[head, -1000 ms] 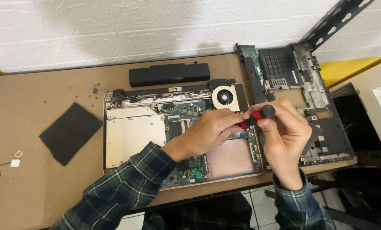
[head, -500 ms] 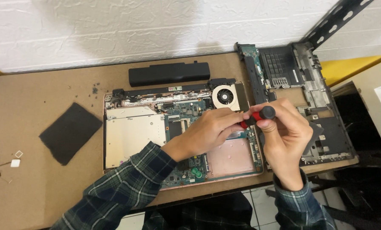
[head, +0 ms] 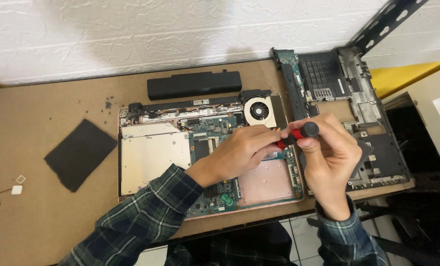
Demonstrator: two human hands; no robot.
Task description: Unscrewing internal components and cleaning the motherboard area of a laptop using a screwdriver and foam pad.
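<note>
Practically nothing had shifted in the head view over the last second: both hands sat where they had been, so the work at that one spot was ongoing. The right hand was closed around the red-and-black screwdriver, and the left hand pinched its shaft low, fingers curled, over the opened laptop beside the fan. A battery lay behind, and the removed cover to the right.

Brown board-topped table against white wall. On it: opened laptop base, centre; long black battery behind it; removed dark casing to the right; black square pad left; small white bits at left edge; tiny screws.
</note>
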